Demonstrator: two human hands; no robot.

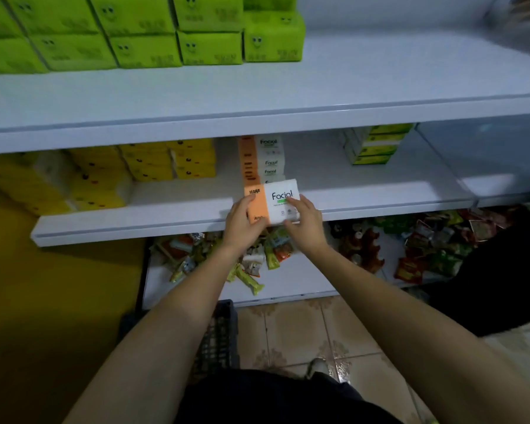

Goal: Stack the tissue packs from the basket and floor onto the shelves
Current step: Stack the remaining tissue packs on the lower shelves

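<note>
While gripped two-handed — pack [280, 199] overhangs shelf [380, 200].

Glossy beige patterned floor tiles [291, 332] below; a flat yellow wall [43, 286] stands at left.

I can reach into the white middle shelf [364, 191] on the bare part right of the stack of orange-and-white tissue packs [262, 160], up to the green-and-white packs [374, 145] at the back. Yellow tissue packs [193, 160] fill the left. The white upper shelf [257, 117] sits just above.
</note>
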